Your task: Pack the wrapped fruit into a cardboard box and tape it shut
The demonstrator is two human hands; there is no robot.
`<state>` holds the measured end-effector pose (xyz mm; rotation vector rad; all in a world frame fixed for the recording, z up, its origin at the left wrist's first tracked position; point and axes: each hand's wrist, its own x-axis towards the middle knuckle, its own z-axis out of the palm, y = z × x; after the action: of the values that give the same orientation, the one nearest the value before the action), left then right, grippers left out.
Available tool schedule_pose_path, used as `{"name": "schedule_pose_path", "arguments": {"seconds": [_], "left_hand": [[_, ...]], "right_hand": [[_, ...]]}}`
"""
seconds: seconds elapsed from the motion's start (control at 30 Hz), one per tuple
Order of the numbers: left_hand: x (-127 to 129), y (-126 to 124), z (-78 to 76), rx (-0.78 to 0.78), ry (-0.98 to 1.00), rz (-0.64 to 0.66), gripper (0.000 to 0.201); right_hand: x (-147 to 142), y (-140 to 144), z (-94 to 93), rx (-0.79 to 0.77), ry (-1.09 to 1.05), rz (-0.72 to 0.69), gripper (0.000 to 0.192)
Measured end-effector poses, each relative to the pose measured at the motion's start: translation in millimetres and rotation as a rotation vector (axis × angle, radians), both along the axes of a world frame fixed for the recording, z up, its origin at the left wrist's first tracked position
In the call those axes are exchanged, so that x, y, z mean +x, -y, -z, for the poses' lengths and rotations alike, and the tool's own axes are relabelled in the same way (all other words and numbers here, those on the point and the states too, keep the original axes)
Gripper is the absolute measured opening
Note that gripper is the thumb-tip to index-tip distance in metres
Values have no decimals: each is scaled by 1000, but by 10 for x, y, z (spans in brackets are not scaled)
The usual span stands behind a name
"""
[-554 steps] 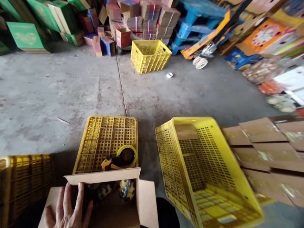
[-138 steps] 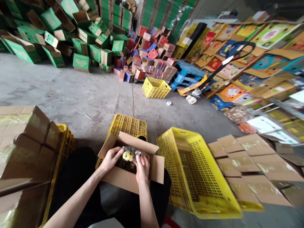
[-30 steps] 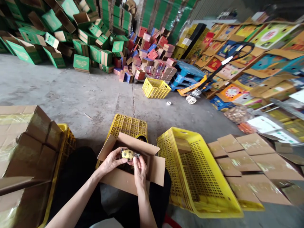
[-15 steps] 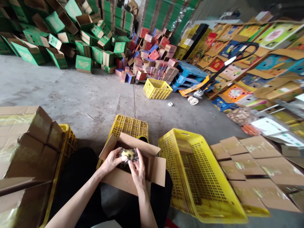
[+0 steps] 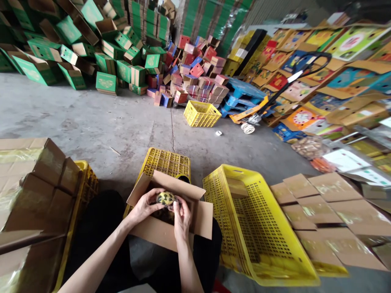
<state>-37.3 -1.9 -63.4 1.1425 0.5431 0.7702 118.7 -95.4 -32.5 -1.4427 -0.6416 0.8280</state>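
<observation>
Head camera looked down on a grey concrete floor (image 5: 91, 122) of a warehouse. At the far side lay big heaps of green cartons (image 5: 70, 44) and smaller red and blue boxes (image 5: 195, 77), with a small yellow crate (image 5: 201, 114) and a pallet jack (image 5: 275, 97) near them. On the right side, flat cardboard sheets (image 5: 324, 207) were spread on the floor. Just beside them a large yellow crate (image 5: 259, 228) stood tilted, its open side turned toward the person. On the left side, closed brown boxes (image 5: 30, 183) rested on another yellow crate (image 5: 85, 183).

Before the person, an open cardboard box (image 5: 183, 221) lay on the lap, its flaps standing up. Behind it an overturned yellow crate (image 5: 166, 162) showed its grid bottom.

Both hands were over the open box. The left hand (image 5: 145, 205) held a small round yellow and black item (image 5: 165, 198) from the left, fingers curled around it. The right hand (image 5: 182, 213) touched the same item from the right, fingers closed narrowly on its edge. The item was just above the box opening, between the two hands. Whether it was wrapped in film, I could not tell.
</observation>
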Motion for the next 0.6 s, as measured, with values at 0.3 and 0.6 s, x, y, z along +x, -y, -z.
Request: {"name": "schedule_pose_path", "arguments": {"seconds": [0.3,0.6], "left_hand": [[-14,-48,80,2,10,-63,49],[38,0,40,94,-152,-109,73]], "right_hand": [[-9,-30,-53,15,-37,-87,72],[148,35,172,32,58,146,58]]}}
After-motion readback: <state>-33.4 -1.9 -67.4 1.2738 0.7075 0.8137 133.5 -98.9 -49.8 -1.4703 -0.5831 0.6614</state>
